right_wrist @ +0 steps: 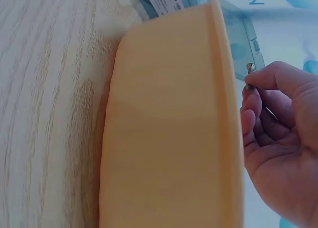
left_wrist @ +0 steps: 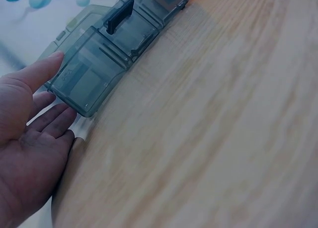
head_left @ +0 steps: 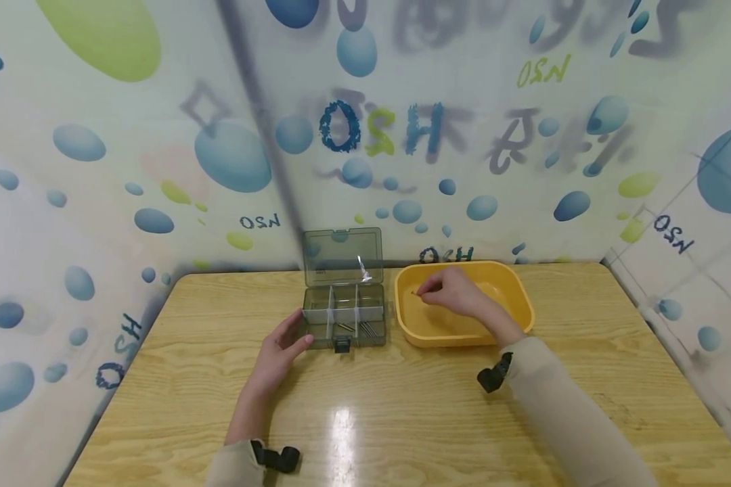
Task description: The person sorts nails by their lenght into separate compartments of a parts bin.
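Over the yellow basin point(head_left: 465, 341), my right hand point(head_left: 453, 292) pinches a small metal screw point(right_wrist: 251, 67) between thumb and forefinger; the other fingers curl beneath. To the left stands a smoky see-through compartment box point(head_left: 345, 314), its lid point(head_left: 343, 256) raised against the wall. My left hand point(head_left: 278, 350) touches the box's left front corner, thumb at the front and the other fingers loosely extended along the side. Brass-coloured screws point(head_left: 344, 327) lie in the front middle compartment. Several silver pieces point(head_left: 368, 329) lie in the front right one.
Box and basin stand side by side near the back edge of a wooden table point(head_left: 402, 412). A patterned cloth wall point(head_left: 414, 182) rises right behind them. The box's dark latch point(head_left: 342, 345) sticks out toward me. The basin's wall point(right_wrist: 169, 114) stands up beside my right hand.
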Motion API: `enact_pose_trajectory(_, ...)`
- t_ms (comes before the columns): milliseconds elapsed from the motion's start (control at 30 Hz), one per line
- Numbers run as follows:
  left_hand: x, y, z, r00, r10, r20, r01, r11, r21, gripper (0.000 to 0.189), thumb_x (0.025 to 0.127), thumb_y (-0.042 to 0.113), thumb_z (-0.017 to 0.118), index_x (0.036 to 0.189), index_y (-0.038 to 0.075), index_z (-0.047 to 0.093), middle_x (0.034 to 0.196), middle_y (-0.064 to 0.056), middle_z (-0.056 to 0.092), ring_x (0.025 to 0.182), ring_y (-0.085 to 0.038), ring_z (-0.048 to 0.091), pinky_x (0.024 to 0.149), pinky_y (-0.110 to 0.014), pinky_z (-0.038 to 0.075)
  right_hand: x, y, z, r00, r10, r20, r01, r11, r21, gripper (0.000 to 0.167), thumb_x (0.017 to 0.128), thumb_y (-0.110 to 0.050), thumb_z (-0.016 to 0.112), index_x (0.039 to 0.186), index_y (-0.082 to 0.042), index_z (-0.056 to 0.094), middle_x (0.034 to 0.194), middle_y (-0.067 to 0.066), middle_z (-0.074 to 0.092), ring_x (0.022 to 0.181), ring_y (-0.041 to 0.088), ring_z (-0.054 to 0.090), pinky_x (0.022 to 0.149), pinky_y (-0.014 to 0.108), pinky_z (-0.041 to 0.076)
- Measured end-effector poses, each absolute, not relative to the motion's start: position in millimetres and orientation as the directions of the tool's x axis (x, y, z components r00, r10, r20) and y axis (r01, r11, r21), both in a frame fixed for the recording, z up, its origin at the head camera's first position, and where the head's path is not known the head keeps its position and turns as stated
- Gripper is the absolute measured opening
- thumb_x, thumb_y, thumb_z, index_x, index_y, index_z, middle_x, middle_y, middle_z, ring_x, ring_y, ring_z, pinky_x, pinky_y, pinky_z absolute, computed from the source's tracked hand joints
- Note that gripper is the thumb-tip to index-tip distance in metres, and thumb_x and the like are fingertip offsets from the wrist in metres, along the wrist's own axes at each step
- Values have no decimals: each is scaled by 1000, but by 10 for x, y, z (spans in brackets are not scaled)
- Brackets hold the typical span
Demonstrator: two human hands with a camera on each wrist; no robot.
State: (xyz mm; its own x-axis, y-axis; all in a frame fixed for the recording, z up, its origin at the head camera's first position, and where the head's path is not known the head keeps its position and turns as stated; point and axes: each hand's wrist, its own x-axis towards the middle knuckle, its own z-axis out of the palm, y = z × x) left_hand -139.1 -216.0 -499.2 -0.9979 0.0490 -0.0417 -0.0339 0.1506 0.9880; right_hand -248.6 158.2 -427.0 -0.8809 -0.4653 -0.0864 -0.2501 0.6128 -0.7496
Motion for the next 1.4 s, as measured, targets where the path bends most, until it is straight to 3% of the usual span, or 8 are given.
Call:
enact_pose_trajectory(300,-1383,-2173,-4987,-998,54,-46,-37,155,987,68,102,13,66,159,-1,32,165,-18,29,153,-31,24,123,-42,22,-2380,1416,-4267,-899,-437,-8,-266,562,-783,14,92,-9,73,101,-1,79,97,5,75,81,18,63,72,31,55)
enact_pose_trajectory(567,-1418,-2226,-4967,-999,42,-25,-17,180,984,67,102,13,66,158,0,34,164,-19,31,152,-32,27,122,-42,24,-2352,974,-4198,-890,-446,97,-338,501,-797,17,91,-8,72,103,1,79,97,6,76,83,17,65,74,31,57)
enact_pose_trajectory(800,-1421,-2211,-4983,-998,49,-36,-28,158,987,67,102,11,66,158,-2,32,164,-21,29,152,-34,26,122,-43,24,-2298,648,-4223,-876,-480,51,-309,476,-823,13,94,-5,72,103,1,79,92,5,74,79,15,63,68,25,54)
enact_pose_trajectory(1067,-1410,-2185,-5013,-998,52,-46,-38,152,988,68,101,12,67,158,-1,32,164,-20,30,151,-33,28,121,-43,26,-2207,387,-4286,-834,-550,37,-349,476,-807,14,94,-7,71,104,0,79,93,1,74,78,12,62,68,23,54)
enact_pose_trajectory(1400,-1409,-2181,-4998,-998,52,-44,-36,140,990,68,101,13,67,158,-1,32,164,-20,30,152,-34,27,121,-42,25,-2146,265,-4319,-827,-556,85,-394,466,-792,13,93,-4,72,102,0,79,91,3,75,78,11,62,69,23,54)
